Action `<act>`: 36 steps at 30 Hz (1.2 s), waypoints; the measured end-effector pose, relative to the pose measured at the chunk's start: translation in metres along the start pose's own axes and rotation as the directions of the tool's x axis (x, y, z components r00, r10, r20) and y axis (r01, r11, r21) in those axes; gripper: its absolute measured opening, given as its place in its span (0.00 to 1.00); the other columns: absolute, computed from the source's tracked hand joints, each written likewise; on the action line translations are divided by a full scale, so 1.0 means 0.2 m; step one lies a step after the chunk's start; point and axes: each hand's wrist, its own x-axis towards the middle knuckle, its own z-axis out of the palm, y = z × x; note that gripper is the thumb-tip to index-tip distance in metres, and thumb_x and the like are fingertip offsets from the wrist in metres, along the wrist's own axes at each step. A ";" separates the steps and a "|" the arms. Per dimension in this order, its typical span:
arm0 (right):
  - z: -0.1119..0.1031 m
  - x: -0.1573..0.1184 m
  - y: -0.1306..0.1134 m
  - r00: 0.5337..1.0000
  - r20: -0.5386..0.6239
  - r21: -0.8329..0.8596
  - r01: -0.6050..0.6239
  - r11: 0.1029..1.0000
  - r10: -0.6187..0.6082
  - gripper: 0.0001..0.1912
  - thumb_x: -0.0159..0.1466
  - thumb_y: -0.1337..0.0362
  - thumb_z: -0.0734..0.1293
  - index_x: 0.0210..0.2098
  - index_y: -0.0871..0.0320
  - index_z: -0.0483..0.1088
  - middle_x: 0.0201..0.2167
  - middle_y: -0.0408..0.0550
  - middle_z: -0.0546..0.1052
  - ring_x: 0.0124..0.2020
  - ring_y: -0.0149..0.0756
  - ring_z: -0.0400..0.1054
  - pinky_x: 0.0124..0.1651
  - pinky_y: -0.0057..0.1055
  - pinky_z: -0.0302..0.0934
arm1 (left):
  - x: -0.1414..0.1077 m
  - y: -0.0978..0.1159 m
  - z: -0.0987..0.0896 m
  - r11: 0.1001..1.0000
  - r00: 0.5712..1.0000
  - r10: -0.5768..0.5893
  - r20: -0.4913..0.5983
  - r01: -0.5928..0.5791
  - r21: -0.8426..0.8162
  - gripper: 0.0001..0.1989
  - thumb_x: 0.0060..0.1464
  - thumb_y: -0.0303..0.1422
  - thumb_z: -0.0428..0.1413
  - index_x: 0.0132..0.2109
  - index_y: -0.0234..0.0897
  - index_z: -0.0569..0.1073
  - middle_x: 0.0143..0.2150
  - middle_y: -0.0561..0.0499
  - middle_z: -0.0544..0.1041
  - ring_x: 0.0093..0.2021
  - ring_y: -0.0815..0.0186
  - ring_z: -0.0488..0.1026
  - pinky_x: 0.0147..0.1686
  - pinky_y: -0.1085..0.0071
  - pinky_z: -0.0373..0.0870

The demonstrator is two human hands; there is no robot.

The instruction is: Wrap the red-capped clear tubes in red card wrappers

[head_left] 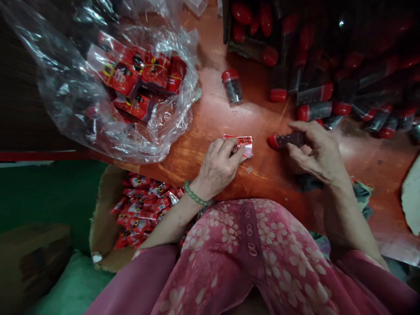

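Note:
My left hand [220,165] wears a green bead bracelet. Its fingers are bent down onto a small red printed plastic sleeve [244,141], which lies flat on the table and shows past the fingertips. To the right, my right hand [316,151] has thumb and forefinger on either side of a small clear bottle [287,140] with dark contents. The bottle lies on its side, red cap pointing left, its other end partly within the hand. Above my hands, another red-capped bottle [232,87] rests alone on the table.
A clear plastic bag [170,127] at upper left holds bundled red printed sleeves [123,78]. Many red-capped bottles [315,111] are heaped at upper right. Below the table edge, a cardboard box [105,210] contains red wrapped packs [144,210]. The reddish tabletop [210,109] lies between.

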 end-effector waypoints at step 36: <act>0.26 -0.04 -0.14 0.988 0.125 0.047 -0.098 0.994 0.092 0.11 0.71 0.65 0.61 0.51 0.56 0.70 0.41 0.53 0.77 0.42 0.44 0.73 0.49 0.41 0.68 | 0.16 -0.13 -0.14 0.921 0.958 -0.083 0.273 0.179 -0.346 0.20 0.67 0.44 0.52 0.36 0.34 0.81 0.33 0.48 0.81 0.32 0.67 0.75 0.36 0.70 0.69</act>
